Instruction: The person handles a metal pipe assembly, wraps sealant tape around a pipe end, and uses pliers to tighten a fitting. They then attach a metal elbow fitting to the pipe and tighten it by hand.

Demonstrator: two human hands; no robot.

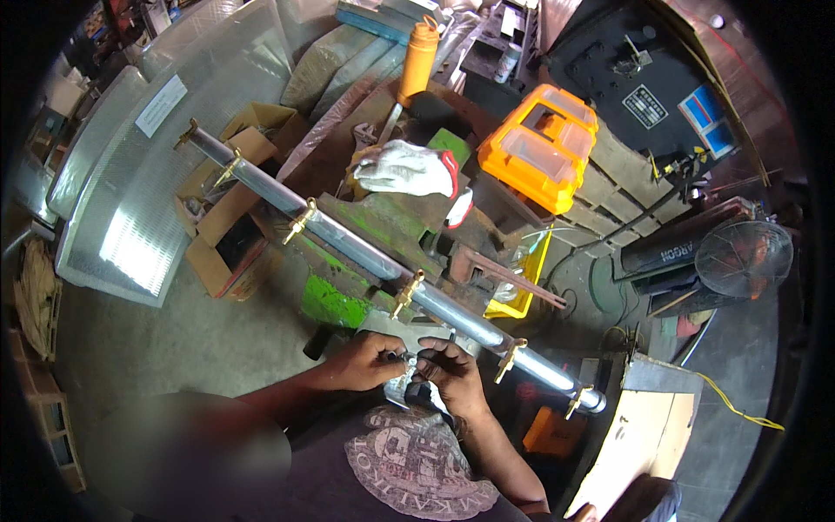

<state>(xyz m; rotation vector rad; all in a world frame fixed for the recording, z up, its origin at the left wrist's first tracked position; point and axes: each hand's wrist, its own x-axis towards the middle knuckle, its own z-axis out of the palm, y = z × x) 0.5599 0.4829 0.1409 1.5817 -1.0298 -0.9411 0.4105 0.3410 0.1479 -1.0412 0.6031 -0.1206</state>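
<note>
My left hand (pixel 372 360) and my right hand (pixel 450 372) meet close to my body, fingers pinched together. Between their fingertips is a small grey-white piece (pixel 412 365), too small and too covered to name. Below it hangs a pale, thin strip or bag (pixel 397 391). Just beyond my hands a long silver metal pipe (pixel 357 254) runs diagonally from far left to near right. Several brass valves (pixel 406 294) are fitted along it, spaced apart. The pipe lies across a worn green metal vise or stand (pixel 339 300).
White work gloves with red cuffs (pixel 404 170) lie behind the pipe. An orange organizer case (pixel 541 148), an orange bottle (pixel 419 61) and a yellow crate (pixel 532 287) stand farther back. Open cardboard boxes (pixel 228 222) are at left, a round fan (pixel 744 259) at right.
</note>
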